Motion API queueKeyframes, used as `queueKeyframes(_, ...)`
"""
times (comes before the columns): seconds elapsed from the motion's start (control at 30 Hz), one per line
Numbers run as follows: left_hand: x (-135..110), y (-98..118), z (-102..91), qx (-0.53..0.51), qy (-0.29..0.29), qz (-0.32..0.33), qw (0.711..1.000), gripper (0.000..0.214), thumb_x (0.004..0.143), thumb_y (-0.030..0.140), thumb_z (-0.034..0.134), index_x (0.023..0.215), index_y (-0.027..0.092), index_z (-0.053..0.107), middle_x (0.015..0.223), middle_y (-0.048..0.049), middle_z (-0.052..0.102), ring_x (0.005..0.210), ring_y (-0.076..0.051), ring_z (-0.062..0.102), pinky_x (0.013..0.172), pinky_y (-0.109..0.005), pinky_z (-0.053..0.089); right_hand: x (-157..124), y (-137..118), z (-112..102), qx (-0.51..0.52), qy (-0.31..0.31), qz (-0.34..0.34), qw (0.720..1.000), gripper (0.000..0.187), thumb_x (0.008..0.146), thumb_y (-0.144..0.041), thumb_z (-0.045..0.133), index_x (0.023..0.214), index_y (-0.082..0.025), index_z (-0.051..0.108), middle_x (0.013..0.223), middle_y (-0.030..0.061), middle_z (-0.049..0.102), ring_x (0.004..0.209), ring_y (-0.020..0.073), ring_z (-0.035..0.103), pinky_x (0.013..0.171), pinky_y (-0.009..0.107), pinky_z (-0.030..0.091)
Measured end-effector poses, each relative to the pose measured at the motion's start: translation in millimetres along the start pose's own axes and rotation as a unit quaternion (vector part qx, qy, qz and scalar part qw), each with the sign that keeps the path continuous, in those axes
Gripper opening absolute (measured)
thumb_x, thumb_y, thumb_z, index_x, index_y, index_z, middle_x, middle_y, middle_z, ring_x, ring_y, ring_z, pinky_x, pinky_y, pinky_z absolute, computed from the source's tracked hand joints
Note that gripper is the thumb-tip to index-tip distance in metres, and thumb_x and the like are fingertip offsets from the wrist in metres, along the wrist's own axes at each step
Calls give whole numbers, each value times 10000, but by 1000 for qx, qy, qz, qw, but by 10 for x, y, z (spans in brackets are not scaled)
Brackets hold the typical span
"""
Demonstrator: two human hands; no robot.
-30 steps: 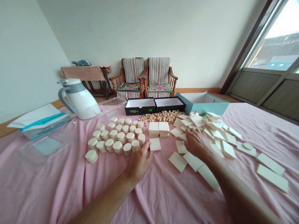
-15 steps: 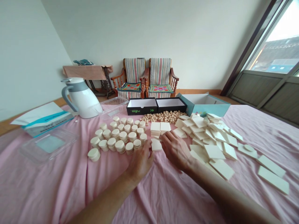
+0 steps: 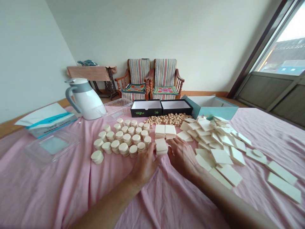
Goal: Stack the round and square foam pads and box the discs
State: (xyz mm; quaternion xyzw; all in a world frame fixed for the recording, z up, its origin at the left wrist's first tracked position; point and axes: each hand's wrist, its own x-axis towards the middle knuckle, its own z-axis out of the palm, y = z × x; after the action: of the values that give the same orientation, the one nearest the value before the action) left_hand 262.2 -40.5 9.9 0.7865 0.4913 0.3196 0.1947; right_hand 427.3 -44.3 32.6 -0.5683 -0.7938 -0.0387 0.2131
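Observation:
A short stack of square white tiles (image 3: 161, 147) stands on the pink cloth between my two hands. My left hand (image 3: 143, 163) has its fingers closed on the stack's left side. From the right, my right hand (image 3: 182, 156) holds curled fingertips against the other side; the exact contact is partly hidden. Just behind are two taller square stacks side by side, a left one (image 3: 159, 131) and a right one (image 3: 170, 131). Several piles of round white discs (image 3: 124, 148) stand to the left. A loose heap of white rectangular tiles (image 3: 221, 156) spreads to the right.
Small wooden beads (image 3: 169, 119) lie in front of two black boxes (image 3: 146, 113). A light-blue box (image 3: 214, 113) stands behind the tile heap. At left are a white jug (image 3: 88, 103), a clear plastic tray (image 3: 52, 146) and a white-and-blue package (image 3: 51, 124).
The small stack between my hands now looks thicker. My right hand has moved slightly down and right, from above the stack to its side. The view has shifted slightly.

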Motion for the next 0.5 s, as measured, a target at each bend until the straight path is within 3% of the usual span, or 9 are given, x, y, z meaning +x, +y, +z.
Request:
queueKeyframes(0.17,3,-53,40,47,11,-3,999,257,866,174,515,1119,211,549,1028,-64,694,942,-224,664,808,-334,500,-33,14,127,30,-90,44,995,252,823,-122,432,1012,-130,597,884,100,684,818,209,607,700,295,383)
queueKeyframes(0.27,7,-70,46,77,7,-4,997,280,862,127,489,1121,200,568,1016,-68,700,937,-227,665,812,-336,497,-16,41,112,39,-95,41,994,276,837,-133,415,1052,-133,588,905,102,688,842,209,618,707,295,390)
queueKeyframes(0.37,8,-55,29,87,2,3,996,242,876,133,477,1085,203,576,978,-50,698,907,-209,665,789,-315,498,7,201,-92,45,-104,58,992,283,843,-165,444,1092,-143,577,927,99,689,865,210,626,710,295,406)
queueKeyframes(0.5,-22,2,17,156,41,38,986,235,888,191,492,1115,183,553,1005,-70,664,924,-222,641,783,-325,497,-95,576,-494,72,-179,25,981,262,791,-172,546,1044,-164,611,935,81,680,868,209,621,744,312,445)
